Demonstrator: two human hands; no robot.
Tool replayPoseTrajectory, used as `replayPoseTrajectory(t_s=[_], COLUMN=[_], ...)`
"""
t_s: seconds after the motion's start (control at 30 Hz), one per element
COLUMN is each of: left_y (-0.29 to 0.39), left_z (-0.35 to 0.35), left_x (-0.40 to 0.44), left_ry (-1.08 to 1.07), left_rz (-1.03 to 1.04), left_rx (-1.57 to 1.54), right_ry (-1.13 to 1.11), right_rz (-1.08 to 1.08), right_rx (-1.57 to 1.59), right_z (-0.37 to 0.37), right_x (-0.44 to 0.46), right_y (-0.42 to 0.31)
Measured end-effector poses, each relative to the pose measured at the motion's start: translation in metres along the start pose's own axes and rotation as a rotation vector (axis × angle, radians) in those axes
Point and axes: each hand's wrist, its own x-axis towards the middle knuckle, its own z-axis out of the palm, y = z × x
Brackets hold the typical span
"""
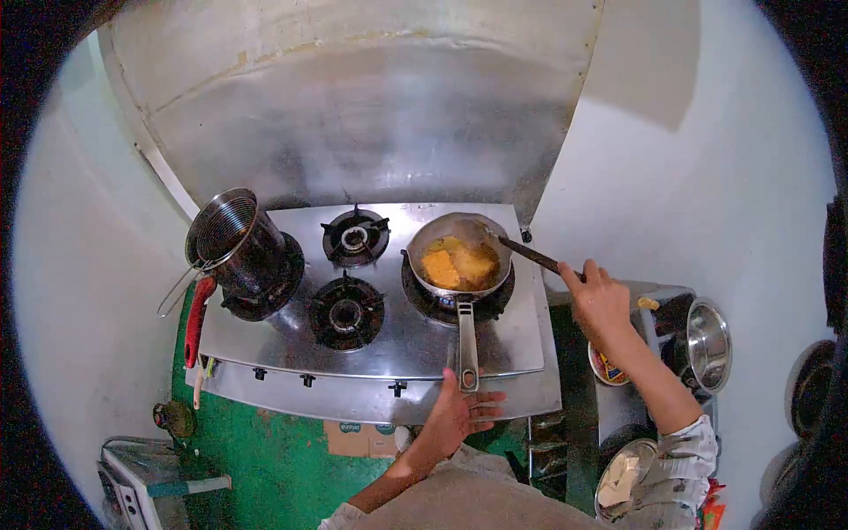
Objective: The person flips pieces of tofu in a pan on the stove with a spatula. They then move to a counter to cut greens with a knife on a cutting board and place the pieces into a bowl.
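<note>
A metal pan (417, 237) sits on the right burner of the steel stove (411, 349), with golden-orange pieces (441, 268) frying in liquid inside. My right hand (597, 302) is closed around the dark handle of a utensil (530, 254), whose tip is inside the pan at its right side. My left hand (461, 412) is at the stove's front edge, just below the end of the pan's handle (467, 340), with its fingers spread and nothing visibly held.
A dark pot (256, 269) with a wire strainer (225, 225) and red handle (200, 322) stands at left. Two burners (346, 314) lie between. At right are a steel bowl (708, 340) and a plate of pale pieces (625, 477). A metal sheet (371, 132) rises behind.
</note>
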Motion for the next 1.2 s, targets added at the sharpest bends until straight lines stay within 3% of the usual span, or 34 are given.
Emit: replayPoseTrajectory(t_s=[0.2,0.83,1.2], left_y=[-0.001,-0.03,-0.054], left_z=[-0.007,-0.013,-0.01], left_x=[-0.035,-0.055,-0.068], left_ry=[0.213,0.19,0.204], left_rz=[-0.024,0.012,0.043], left_rx=[0.03,0.028,-0.038], right_ry=[0.1,0.189,0.076], right_rz=[0.008,0.081,0.153], right_rx=[0.107,0.225,0.279], right_z=[0.039,0.063,0.063], right_x=[-0.034,-0.071,-0.078], right_y=[0.0,-0.006,-0.009])
